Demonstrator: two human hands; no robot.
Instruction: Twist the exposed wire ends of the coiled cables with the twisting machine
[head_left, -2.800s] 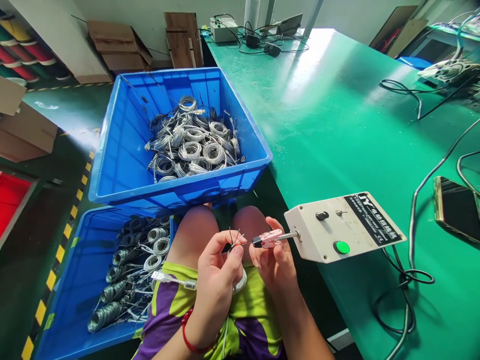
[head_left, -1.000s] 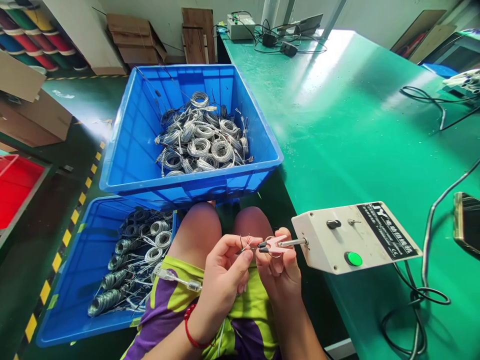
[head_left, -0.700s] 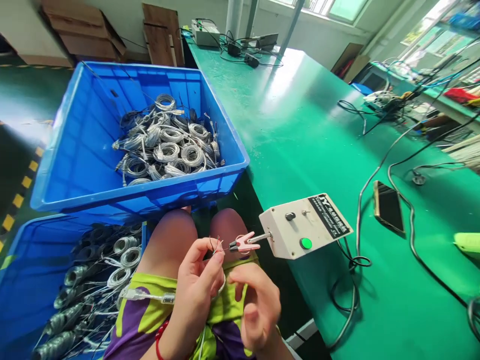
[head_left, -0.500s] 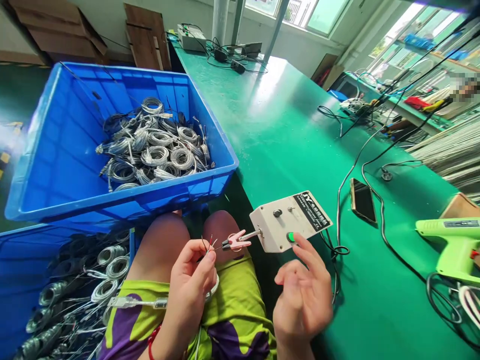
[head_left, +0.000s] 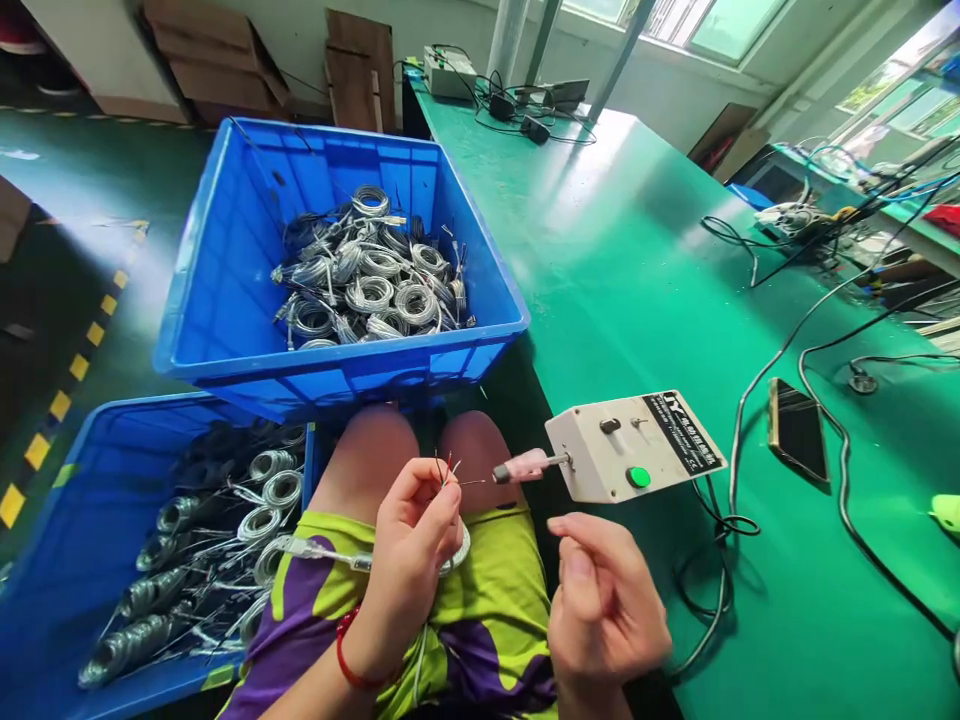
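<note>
Looks about midway through a single cable [head_left: 464, 556], at a guess. Partly coiled under the left hand [head_left: 412, 540], above the shorts [head_left: 487, 580], with the USB plug [head_left: 306, 547] poking out to the other side. Pinched firmly between left thumb and forefinger, right at the loose wires [head_left: 448, 470].

Done so far, apparently: splitting the ends apart. Dark, red and pale ones fanning upward, plus one thin strand [head_left: 472, 482] sticking straight out toward the pink clip [head_left: 523, 466]. Not gripped by the clip, though, just beside it with a small gap showing. Kinda blurry around there, so maybe spinning on the shaft [head_left: 557, 460] of the white control box [head_left: 592, 455]. Can't say much about any twist in that strand, way too small to make out.

Nothing visible in the right hand [head_left: 611, 605]. Half curled, hovering below the box by the green table [head_left: 615, 260], apart from the green button [head_left: 637, 477].

As for what's left: probably the upright wires, unless handled already. Loads of coils too, heaped in the upper blue bin [head_left: 337, 374] and roughly lined up in the lower blue bin [head_left: 97, 500]. Impossible to sort finished from waiting by looks alone.
</note>
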